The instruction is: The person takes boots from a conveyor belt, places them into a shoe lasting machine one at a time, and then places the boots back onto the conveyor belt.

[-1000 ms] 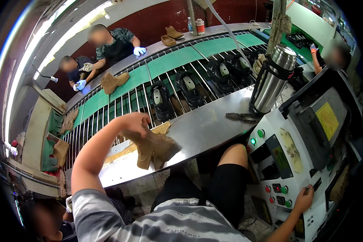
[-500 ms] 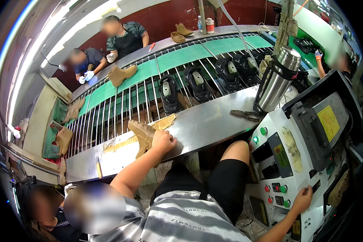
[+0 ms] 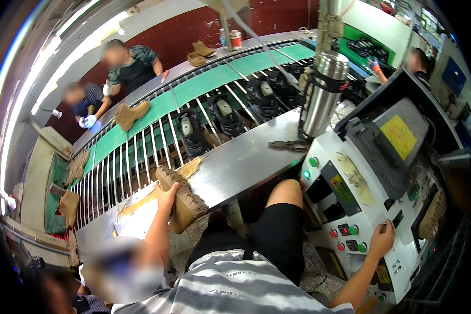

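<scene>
My left hand (image 3: 166, 199) grips a tan boot (image 3: 186, 206) by its side, fingers wrapped round it. The boot is tilted at the near edge of the metal bench, its ridged sole turned to the right. On the right, my right hand (image 3: 382, 239) is closed at the white machine (image 3: 397, 282), beside its panel of green and red buttons. A small dark tip shows above the fingers; what they hold is too small to make out. A tan, ridged piece of footwear (image 3: 433, 214) sits in the machine's opening, right of that hand.
Black shoes (image 3: 226, 115) stand on the metal roller rack (image 3: 162, 138) beyond the bench (image 3: 235, 167). A steel thermos (image 3: 327, 94) and dark pliers (image 3: 289, 146) are near the machine. Another tan boot (image 3: 131, 115) rests on the green strip. Co-workers sit across and at near left.
My left hand has shifted its hold on the boot and turned it, bringing the sole round to the right. My right hand stays at the machine. The whole view has swung a little.
</scene>
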`<state>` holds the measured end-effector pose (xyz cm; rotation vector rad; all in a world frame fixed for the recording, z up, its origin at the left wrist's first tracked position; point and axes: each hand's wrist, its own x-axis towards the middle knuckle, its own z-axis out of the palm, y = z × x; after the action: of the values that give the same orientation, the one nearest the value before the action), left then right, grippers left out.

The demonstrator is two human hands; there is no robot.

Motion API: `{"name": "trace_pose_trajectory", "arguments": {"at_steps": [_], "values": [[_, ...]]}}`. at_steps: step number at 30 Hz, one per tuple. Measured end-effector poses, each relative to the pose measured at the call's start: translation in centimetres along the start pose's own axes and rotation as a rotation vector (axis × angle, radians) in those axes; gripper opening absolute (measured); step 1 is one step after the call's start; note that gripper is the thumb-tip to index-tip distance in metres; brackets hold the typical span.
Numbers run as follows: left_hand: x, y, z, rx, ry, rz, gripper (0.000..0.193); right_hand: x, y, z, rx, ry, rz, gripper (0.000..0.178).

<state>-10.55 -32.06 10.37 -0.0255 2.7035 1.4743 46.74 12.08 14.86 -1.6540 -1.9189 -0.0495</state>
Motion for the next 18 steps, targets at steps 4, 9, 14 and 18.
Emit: {"name": "trace_pose_trajectory", "arguments": {"at_steps": [4,9,14,18], "values": [[0.7,0.1,0.2,0.057,-0.070,0.023,0.108,0.0,-1.0,-0.7,-0.008,-0.007,-0.016,0.027],[0.2,4.2,2.0,0.043,-0.176,-0.056,0.102,0.1,-0.3,-0.8,0.043,0.030,-0.031,0.024],[1.1,5.9,10.0,-0.110,-0.407,0.156,0.084,1.1,-0.9,-2.5,0.137,-0.046,0.045,0.021],[1.0,11.2,18.2,0.006,-0.469,0.375,0.084,2.0,-0.7,-4.0,0.200,-0.201,0.044,0.023]]}}
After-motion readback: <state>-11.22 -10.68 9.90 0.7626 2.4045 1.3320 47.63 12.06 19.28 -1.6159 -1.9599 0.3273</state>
